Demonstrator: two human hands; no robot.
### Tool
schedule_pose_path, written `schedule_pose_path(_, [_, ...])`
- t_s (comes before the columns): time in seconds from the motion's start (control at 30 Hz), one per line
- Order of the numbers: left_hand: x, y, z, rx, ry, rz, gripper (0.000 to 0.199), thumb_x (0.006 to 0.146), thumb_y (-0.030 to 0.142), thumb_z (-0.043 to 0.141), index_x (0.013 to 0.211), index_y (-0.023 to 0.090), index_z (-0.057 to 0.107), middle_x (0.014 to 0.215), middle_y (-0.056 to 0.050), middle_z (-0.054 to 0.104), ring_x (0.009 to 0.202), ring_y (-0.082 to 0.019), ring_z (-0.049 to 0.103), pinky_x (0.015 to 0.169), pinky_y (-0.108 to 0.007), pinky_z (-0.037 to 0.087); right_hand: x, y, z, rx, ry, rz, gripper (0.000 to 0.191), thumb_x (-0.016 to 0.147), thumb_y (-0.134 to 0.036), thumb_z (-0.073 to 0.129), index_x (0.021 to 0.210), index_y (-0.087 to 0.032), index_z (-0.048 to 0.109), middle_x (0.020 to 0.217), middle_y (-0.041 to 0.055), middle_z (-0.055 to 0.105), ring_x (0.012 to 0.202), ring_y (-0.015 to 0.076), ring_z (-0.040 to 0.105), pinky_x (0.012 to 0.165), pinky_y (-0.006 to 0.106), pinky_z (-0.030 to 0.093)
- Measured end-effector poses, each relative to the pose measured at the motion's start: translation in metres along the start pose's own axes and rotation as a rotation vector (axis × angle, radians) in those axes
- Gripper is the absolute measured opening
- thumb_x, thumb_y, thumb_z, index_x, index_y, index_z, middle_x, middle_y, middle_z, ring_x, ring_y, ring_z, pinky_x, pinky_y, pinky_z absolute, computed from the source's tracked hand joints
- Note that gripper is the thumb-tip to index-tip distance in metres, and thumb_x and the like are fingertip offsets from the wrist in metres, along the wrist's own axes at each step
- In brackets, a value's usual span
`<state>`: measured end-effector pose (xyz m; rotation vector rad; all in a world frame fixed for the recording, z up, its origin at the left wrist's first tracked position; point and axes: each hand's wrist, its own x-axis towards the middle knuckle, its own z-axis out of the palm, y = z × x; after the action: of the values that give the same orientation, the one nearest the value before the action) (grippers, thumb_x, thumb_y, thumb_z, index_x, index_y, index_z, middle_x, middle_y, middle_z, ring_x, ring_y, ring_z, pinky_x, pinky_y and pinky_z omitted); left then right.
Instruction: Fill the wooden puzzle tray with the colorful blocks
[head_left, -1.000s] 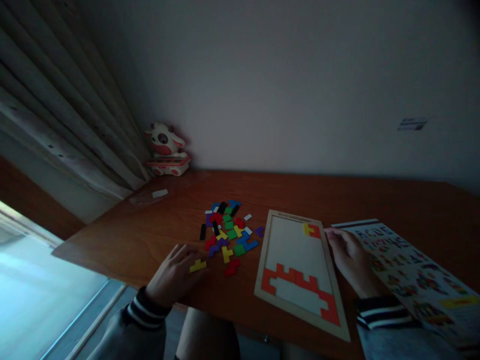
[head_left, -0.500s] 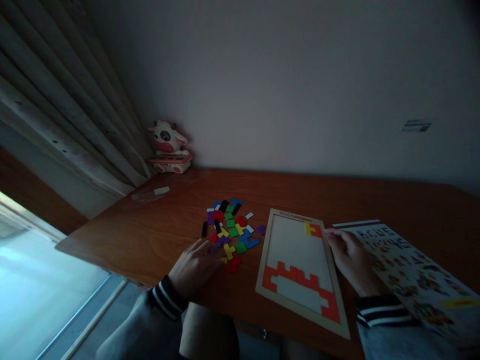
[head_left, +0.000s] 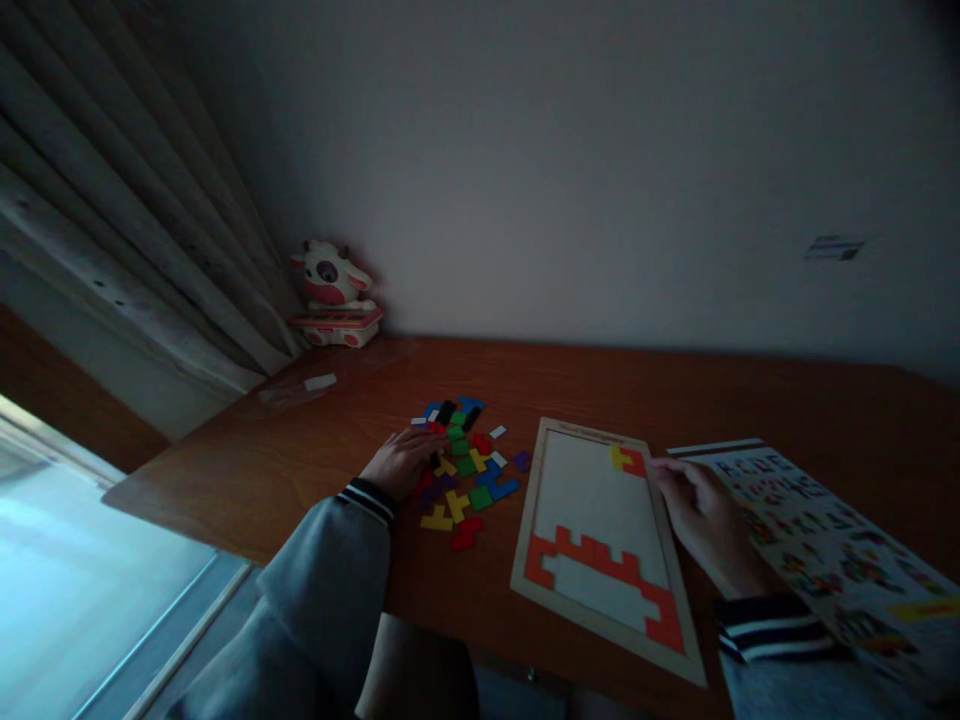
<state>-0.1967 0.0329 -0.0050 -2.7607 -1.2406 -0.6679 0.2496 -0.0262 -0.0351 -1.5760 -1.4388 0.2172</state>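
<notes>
My left hand [head_left: 405, 462] lies over the left side of a loose pile of coloured puzzle pieces, its fingers stretched out and covering some of them. Around its fingertips are green pieces [head_left: 460, 448], with a yellow piece [head_left: 456, 505] and a red piece [head_left: 466, 533] closer to me. On the right, my right hand [head_left: 701, 520] is curled at the side of a wooden puzzle board [head_left: 526, 520], gripping its edge. Inside the frame, orange-red pieces [head_left: 600, 556] form a stepped band near the front. A small yellow piece [head_left: 616, 458] and another red piece [head_left: 634, 462] sit in the far right corner.
A printed sheet of coloured figures [head_left: 825, 540] lies right of the board, partly under my right forearm. At the back left stands a cow-shaped toy [head_left: 336, 295], with a clear plastic wrapper [head_left: 292, 393] in front. A curtain [head_left: 135, 200] hangs at the left.
My left hand has moved away from me, from the near edge of the pile to its left middle, uncovering a yellow piece. My right hand stays at the board's edge.
</notes>
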Motion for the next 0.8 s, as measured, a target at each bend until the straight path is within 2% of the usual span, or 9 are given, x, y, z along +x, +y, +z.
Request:
schedule_pose_path(0.13, [-0.002,-0.003,0.002,-0.078,-0.011,0.004,0.046,0.09,0.009,0.039,0.125,0.023,0.064,0.123,-0.008,0.069,0.118,-0.02,0.062,0.104,-0.042,0.051,0.001,0.001,0.0,0.009,-0.006,-0.018,0.033,0.089,-0.05,0.048,0.094,-0.023,0.066,0.101,0.0091,0.066,0.094,0.0253,0.063,0.079,0.04,0.051])
schedule_pose_path(0.33, [-0.002,-0.009,0.007,-0.105,0.049,0.042,0.041,0.097,0.015,0.034,0.126,0.022,0.063,0.118,-0.008,0.071,0.111,-0.019,0.065,0.1,-0.042,0.053,0.0,0.002,0.001,0.003,-0.001,0.008,0.034,0.087,-0.05,0.049,0.096,-0.022,0.066,0.101,0.0091,0.067,0.093,0.0253,0.063,0.078,0.039,0.05])
schedule_pose_path(0.5, [0.0,-0.003,-0.001,-0.066,0.067,-0.002,0.032,0.099,0.025,0.043,0.122,0.022,0.065,0.118,-0.007,0.071,0.112,-0.021,0.064,0.1,-0.042,0.053,0.0,0.001,-0.001,-0.005,0.006,-0.003,0.032,0.088,-0.049,0.05,0.095,-0.022,0.066,0.101,0.009,0.067,0.094,0.0246,0.063,0.079,0.038,0.05])
schedule_pose_path(0.67, [0.0,0.0,-0.005,-0.099,0.075,-0.018,0.029,0.1,0.029,0.044,0.115,0.025,0.069,0.112,-0.005,0.071,0.102,-0.017,0.068,0.092,-0.034,0.057,-0.001,0.003,-0.002,-0.005,0.027,-0.008,0.033,0.089,-0.049,0.05,0.093,-0.021,0.066,0.097,0.0091,0.067,0.091,0.0245,0.062,0.08,0.039,0.05])
schedule_pose_path(0.8, [-0.002,0.001,0.0,-0.148,0.192,0.037,0.024,0.099,0.03,0.052,0.114,0.024,0.07,0.107,-0.005,0.072,0.096,-0.016,0.071,0.086,-0.029,0.059,-0.001,0.006,0.0,0.01,0.056,-0.021,0.035,0.089,-0.051,0.049,0.093,-0.021,0.065,0.098,0.0094,0.068,0.092,0.0245,0.063,0.081,0.04,0.051])
